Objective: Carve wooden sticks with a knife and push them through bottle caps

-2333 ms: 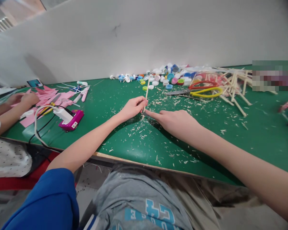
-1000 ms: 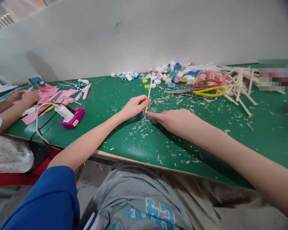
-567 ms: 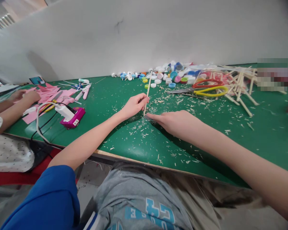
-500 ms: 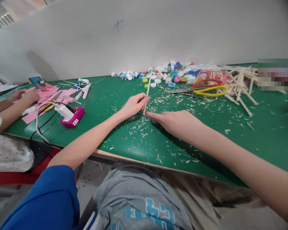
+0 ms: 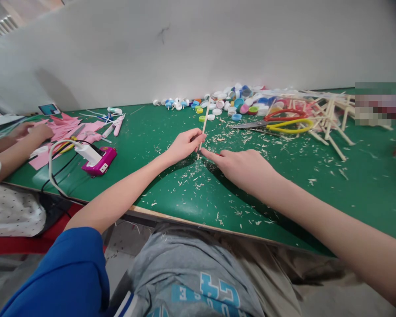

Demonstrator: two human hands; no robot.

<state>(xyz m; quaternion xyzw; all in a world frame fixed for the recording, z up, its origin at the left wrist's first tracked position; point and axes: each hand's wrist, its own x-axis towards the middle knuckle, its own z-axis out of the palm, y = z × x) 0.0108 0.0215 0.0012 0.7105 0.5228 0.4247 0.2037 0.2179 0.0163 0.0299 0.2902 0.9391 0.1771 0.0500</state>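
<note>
A thin wooden stick [image 5: 206, 116] stands at a slant, pinched near its lower end between the thumb and fingers of my left hand [image 5: 186, 143]. From the right, my right hand [image 5: 247, 169] reaches in with its index finger stretched along a small dark blade [image 5: 199, 151] at the stick's lower end. The rest of that tool is hidden under my palm. Pale wood shavings [image 5: 198, 176] lie scattered on the green table around both hands.
Bottle caps [image 5: 239, 102] are heaped along the wall. Scissors with red and yellow handles [image 5: 288, 122] and piled sticks [image 5: 331, 119] lie to the right. Leftward are a magenta power adapter [image 5: 102, 162], a glue gun [image 5: 115, 123], pink paper [image 5: 64, 125] and another person's hands [image 5: 36, 132].
My right hand has moved up slightly, and the blade with it, close to my left fingers. The stick's lower end has lifted a little; my left hand stays nearly in place.
</note>
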